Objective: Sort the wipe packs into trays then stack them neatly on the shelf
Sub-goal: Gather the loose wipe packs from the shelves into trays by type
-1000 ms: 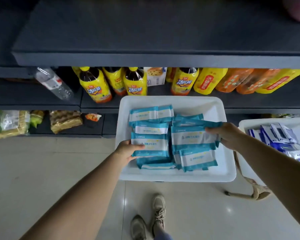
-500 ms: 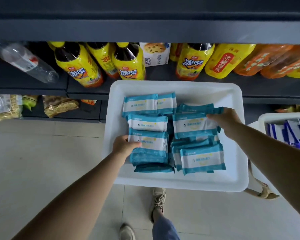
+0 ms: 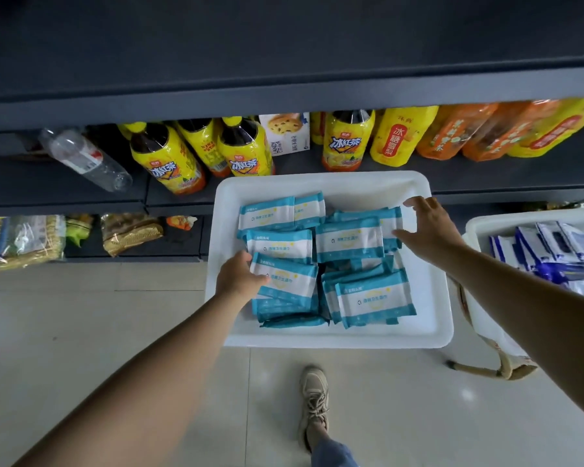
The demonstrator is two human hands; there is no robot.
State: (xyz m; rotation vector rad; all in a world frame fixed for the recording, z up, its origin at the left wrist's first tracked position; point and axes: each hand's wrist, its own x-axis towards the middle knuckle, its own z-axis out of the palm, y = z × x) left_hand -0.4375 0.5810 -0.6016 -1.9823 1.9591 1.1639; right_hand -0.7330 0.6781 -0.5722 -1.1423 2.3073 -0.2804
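A white tray [image 3: 429,318] holds several teal-and-white wipe packs [image 3: 371,296] in loose piles. My left hand [image 3: 238,278] grips the left edge of a front-left teal pack [image 3: 289,276], thumb on top. My right hand [image 3: 427,227] hovers with spread fingers over the right side of the tray, just beside the back-right packs [image 3: 349,242], holding nothing. A second white tray [image 3: 479,227] at the right edge holds dark blue-and-white wipe packs [image 3: 550,251].
The dark shelf [image 3: 284,102] runs overhead, with yellow iced-tea bottles [image 3: 164,160], orange bottles [image 3: 459,129] and a clear bottle [image 3: 85,160] on the level behind the tray. Snack bags [image 3: 129,230] lie lower left. My shoe [image 3: 314,396] stands on the tiled floor.
My right hand let go of the back-right packs and lifted with fingers spread toward the tray's right rim. My left hand stays on the front-left pack. The view shifted closer.
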